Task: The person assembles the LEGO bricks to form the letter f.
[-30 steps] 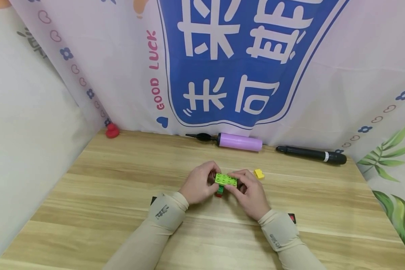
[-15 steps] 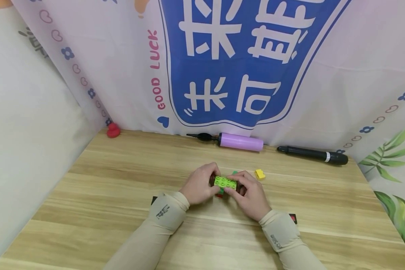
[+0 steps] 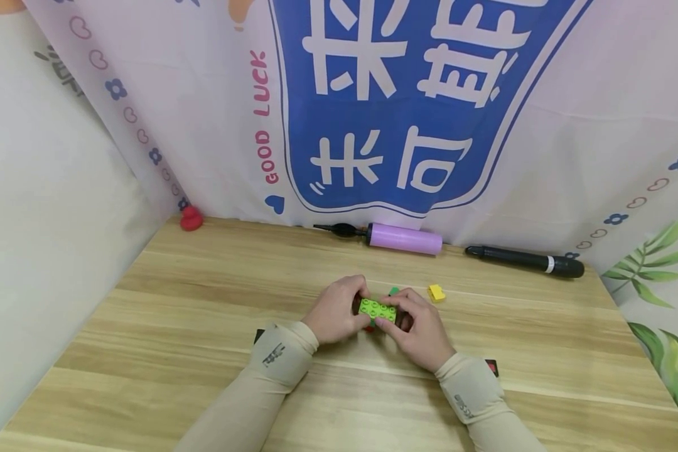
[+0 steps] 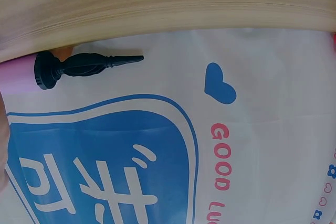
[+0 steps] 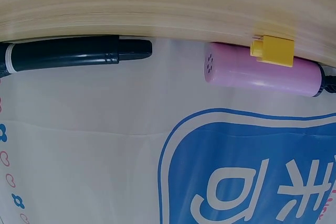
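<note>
In the head view a lime-green building brick point(image 3: 377, 310) with two rows of studs sits between both hands. My left hand point(image 3: 339, 309) pinches its left end, thumb at the front and fingers behind. My right hand point(image 3: 420, 324) pinches the right end in the same way. Beneath the lime brick a bit of a red brick point(image 3: 370, 328) shows, mostly hidden by the thumbs. Behind the right fingers a small green brick piece point(image 3: 393, 291) peeks out. A yellow brick point(image 3: 436, 292) lies on the table just beyond the right hand. Neither wrist view shows the lime brick.
Along the table's back edge lie a purple hand pump point(image 3: 405, 239) and a black microphone-like stick point(image 3: 525, 261). A red rubber duck point(image 3: 191, 218) sits at the back left corner. A printed cloth point(image 3: 203, 125) hangs behind the wooden table point(image 3: 164, 351).
Both hands have lowered the lime brick slightly toward the front, and the green brick under it has become mostly covered. A green piece has come into sight behind the right fingers.
</note>
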Demonstrator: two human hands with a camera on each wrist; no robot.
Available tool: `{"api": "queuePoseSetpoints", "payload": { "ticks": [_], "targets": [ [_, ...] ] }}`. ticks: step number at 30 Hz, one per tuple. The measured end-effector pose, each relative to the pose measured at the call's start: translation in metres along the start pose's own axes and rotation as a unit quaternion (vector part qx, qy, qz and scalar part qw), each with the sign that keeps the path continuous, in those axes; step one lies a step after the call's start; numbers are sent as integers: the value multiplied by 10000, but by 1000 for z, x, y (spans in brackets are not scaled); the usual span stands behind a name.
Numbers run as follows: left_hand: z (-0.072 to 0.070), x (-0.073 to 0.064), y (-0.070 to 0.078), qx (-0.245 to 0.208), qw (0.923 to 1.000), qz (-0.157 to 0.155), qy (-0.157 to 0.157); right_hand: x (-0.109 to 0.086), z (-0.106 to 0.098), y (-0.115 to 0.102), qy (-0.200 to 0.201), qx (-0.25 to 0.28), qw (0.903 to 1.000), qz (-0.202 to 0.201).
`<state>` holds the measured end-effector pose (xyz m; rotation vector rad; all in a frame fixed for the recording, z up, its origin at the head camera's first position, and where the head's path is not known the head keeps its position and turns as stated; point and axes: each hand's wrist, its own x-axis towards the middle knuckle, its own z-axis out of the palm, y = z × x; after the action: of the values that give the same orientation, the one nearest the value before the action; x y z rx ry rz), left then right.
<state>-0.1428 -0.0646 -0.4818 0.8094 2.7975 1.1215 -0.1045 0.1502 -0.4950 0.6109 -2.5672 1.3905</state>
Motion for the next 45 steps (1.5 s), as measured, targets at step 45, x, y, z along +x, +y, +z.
{"api": "queuePoseSetpoints", "payload": {
  "ticks": [45],
  "targets": [
    [-1,1,3,-641,9969,-373,274,-1,-2,0,-136,-201,9991,-346]
  ]
}}
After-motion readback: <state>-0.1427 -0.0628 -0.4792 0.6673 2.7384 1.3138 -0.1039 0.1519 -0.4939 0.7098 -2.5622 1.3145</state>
